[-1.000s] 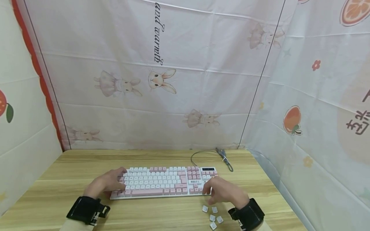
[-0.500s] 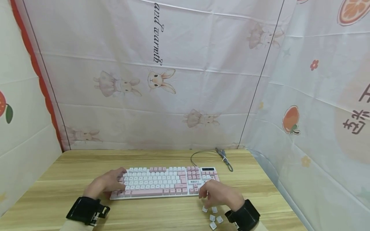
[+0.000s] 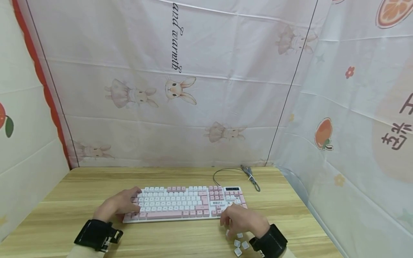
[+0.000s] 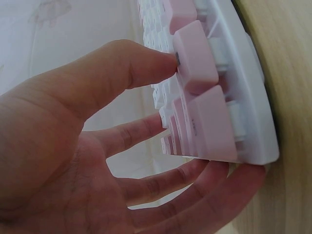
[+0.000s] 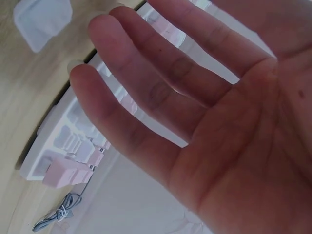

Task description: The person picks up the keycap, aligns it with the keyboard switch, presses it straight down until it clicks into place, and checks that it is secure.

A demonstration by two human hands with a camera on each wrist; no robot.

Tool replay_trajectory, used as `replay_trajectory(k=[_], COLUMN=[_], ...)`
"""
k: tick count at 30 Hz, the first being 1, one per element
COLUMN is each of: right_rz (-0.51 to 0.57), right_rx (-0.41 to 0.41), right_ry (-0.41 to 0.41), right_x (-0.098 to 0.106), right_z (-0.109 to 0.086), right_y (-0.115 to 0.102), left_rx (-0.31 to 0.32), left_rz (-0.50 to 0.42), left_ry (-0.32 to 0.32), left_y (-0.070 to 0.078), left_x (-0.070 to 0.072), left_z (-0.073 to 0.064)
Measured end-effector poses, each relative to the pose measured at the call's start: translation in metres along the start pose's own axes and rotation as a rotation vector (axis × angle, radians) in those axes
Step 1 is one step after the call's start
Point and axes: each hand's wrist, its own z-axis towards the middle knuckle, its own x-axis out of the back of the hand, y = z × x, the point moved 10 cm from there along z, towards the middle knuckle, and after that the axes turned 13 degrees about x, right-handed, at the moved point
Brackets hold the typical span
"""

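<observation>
A white and pink keyboard [image 3: 171, 204] lies on the wooden table. My left hand [image 3: 119, 204] holds its left end. The left wrist view shows the left thumb [image 4: 156, 66] on a pink key [image 4: 197, 58], with other fingers along the keyboard's side edge. My right hand [image 3: 243, 219] is over the front right corner, fingers bent down and partly covering a loose white keycap [image 3: 227, 232]. More loose keycaps [image 3: 237, 243] lie below it. In the right wrist view several fingers [image 5: 146, 92] are extended, and a keycap [image 5: 43, 20] lies apart from them; the index fingertip and thumb tip are hidden.
A grey cable [image 3: 250, 175], tied in a bundle, lies behind the keyboard at right. The wooden table [image 3: 174, 240] meets a printed fabric curtain [image 3: 180, 118] at the back, and more fabric hangs along both sides.
My right hand has moved left and toward me, from the keyboard's right part down to the loose keycaps. The left hand and the keyboard have stayed in place.
</observation>
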Motion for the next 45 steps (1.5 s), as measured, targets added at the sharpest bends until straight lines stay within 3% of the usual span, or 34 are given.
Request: replay_trajectory(k=[20, 45], right_rz=[-0.031, -0.063], right_rx=[-0.016, 0.020], right_ry=[-0.017, 0.000], right_x=[-0.0060, -0.0064], right_z=[0.0034, 0.0066], right_y=[0.0020, 0.0003], left_rx=[0.002, 0.001], left_rz=[-0.019, -0.004], left_ry=[-0.009, -0.009], left_y=[0.0002, 0.0005], left_x=[0.0004, -0.0015], left_z=[-0.0009, -0.0019])
